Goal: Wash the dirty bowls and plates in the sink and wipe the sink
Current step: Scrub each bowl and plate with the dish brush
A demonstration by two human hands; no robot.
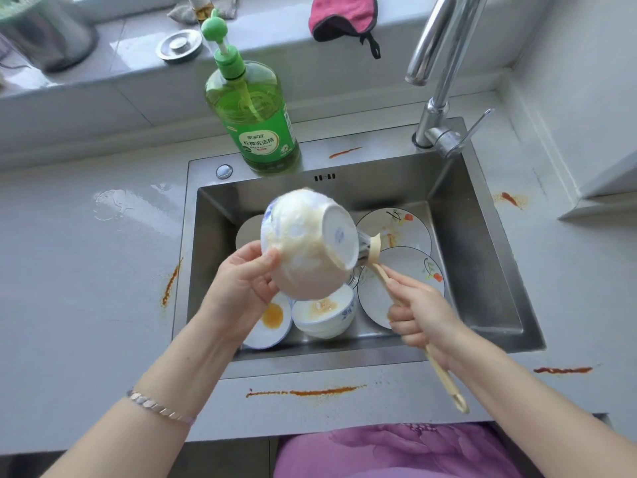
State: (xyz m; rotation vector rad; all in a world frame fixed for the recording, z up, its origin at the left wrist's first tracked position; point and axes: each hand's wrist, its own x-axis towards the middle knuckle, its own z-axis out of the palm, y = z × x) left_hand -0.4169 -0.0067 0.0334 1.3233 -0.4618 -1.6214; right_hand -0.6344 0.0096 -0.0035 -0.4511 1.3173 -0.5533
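Gripping sudsy bowl [306,250], left hand [244,276]; brush [381,270], right hand [424,315].

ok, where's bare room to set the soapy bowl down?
Best for the soapy bowl: the counter left of the sink, between the wet patch and the orange smear. Inside the sink, only a bare strip between the flowered plates and the right wall. The rest of the floor is crowded with plates and dirty bowls.
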